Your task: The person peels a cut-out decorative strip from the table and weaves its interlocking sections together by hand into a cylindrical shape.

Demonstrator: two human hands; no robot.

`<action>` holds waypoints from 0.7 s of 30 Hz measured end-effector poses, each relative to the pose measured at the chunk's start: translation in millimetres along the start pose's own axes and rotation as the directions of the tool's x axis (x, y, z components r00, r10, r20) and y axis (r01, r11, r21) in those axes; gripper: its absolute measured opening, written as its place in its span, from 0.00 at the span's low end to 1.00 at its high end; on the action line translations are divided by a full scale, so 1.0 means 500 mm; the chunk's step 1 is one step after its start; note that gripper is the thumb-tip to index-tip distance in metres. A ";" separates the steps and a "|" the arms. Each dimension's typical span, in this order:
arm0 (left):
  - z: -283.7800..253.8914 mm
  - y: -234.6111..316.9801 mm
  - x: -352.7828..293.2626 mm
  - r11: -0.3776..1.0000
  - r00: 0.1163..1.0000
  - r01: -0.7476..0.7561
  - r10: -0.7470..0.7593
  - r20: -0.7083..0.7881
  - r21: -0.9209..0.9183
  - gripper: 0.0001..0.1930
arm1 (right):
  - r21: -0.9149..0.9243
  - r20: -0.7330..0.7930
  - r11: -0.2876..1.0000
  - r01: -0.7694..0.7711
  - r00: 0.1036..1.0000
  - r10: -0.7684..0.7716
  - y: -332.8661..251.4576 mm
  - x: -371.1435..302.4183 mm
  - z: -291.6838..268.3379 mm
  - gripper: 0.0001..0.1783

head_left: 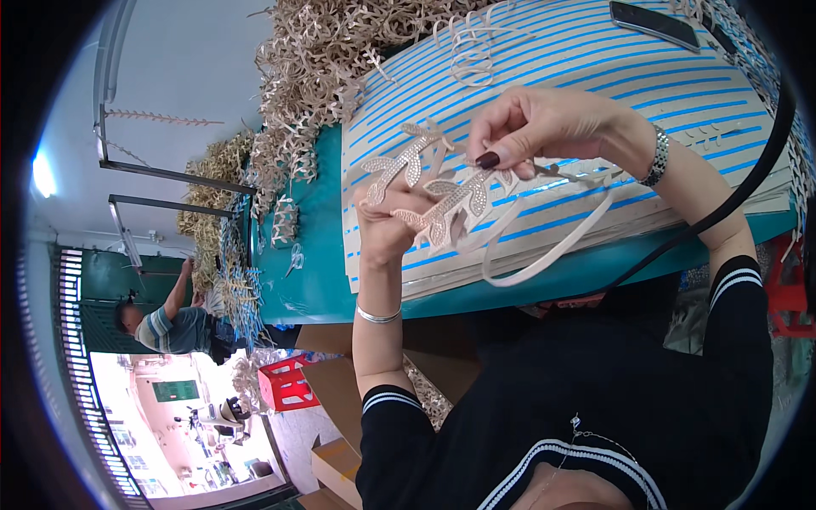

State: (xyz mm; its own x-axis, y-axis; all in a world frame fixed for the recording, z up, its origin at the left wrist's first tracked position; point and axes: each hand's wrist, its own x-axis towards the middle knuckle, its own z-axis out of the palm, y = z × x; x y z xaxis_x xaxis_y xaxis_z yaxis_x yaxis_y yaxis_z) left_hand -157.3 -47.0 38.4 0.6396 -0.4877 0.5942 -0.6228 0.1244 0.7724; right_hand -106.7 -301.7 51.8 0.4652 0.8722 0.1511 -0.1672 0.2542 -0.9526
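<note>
My left hand (380, 229) holds a beige leaf-shaped strip studded with small shiny stones (450, 204), its leaves spreading across and in front of the fingers. My right hand (548, 123) pinches the same strip near its other end between thumb and fingers. From there a slim pale band (557, 257) curves down in a loop below my right hand. Both hands are raised over a stack of boards with blue stripes (680, 85). The strip's leaves hide part of my left fingers.
A phone (653, 25) and coiled pale bands (472, 55) lie on the boards. Heaped leafy strips (314, 76) fill the far left of the green table (327, 272), with scissors (295, 259) nearby. A black cable (731, 204) crosses at right. Another person (174, 323) works at far left.
</note>
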 end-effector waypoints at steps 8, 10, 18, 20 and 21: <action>-0.021 0.095 -0.005 0.937 0.908 0.216 -0.089 -0.410 0.276 0.19 | -0.560 -0.223 0.812 0.164 0.914 -0.339 -0.023 -0.012 0.000 0.11; 0.023 0.131 0.006 0.889 0.960 0.182 -0.069 -0.270 0.420 0.18 | -0.571 -0.253 0.807 0.147 0.904 -0.344 -0.010 -0.005 0.008 0.11; 0.091 0.072 0.046 0.863 0.939 0.329 -0.256 -0.229 0.383 0.18 | -0.790 -0.272 0.593 0.153 0.780 -0.564 0.021 0.006 0.068 0.06; 0.092 0.064 0.052 0.877 0.938 0.322 -0.244 -0.246 0.357 0.15 | -0.814 -0.261 0.560 0.156 0.762 -0.592 0.029 0.003 0.074 0.06; 0.083 0.060 0.055 0.873 0.920 0.375 -0.311 -0.238 0.312 0.12 | -0.837 -0.247 0.523 0.160 0.742 -0.623 0.031 0.000 0.074 0.06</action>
State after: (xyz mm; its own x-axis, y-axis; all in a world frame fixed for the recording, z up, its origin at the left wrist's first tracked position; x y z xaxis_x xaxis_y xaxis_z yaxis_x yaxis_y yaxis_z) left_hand -177.0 -92.5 68.5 0.8892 -0.2819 0.3603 -0.4443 -0.3442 0.8271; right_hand -141.2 -282.3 46.9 0.6642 0.3861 0.6402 0.7148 -0.0774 -0.6950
